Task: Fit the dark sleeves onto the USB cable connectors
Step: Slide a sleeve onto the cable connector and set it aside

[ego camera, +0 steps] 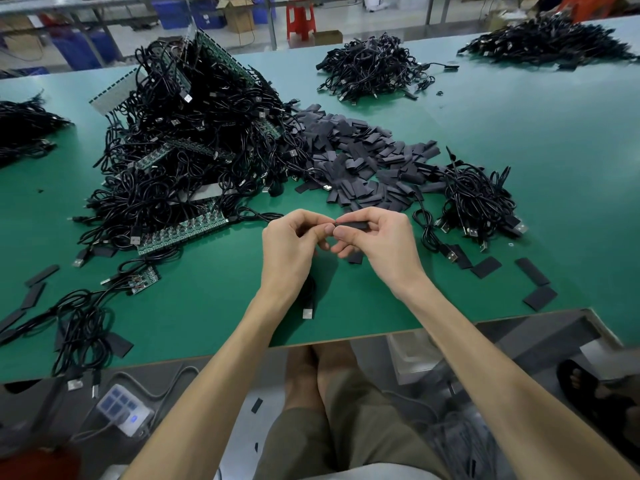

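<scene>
The right hand (pixel 377 237) pinches a dark sleeve (pixel 354 224) between thumb and forefinger, flat and roughly level, its left end meeting the other hand's fingertips; the left hand (pixel 292 240), fingers curled, pinches the end of a black cable (pixel 310 292) right at that opening, though the fingers hide whether the end is inside the sleeve; the cable drops beneath the left wrist, and its silver USB plug (pixel 307 312) lies on the green table (pixel 207 306) near the front edge. Both hands sit at the centre of the frame, just above the tabletop.

Directly above them spreads a heap of loose sleeves (pixel 356 150); to its left, upper left of centre, rises a tall tangle of cables (pixel 194 133) with green circuit boards (pixel 183 230), whose markings are too small to read; right of centre lies a smaller cable bundle (pixel 478 199); at lower right, a few stray sleeves (pixel 531 271). At bottom left, below the table, sits a white power strip (pixel 123 408); at top centre, a red stool (pixel 300 17).
</scene>
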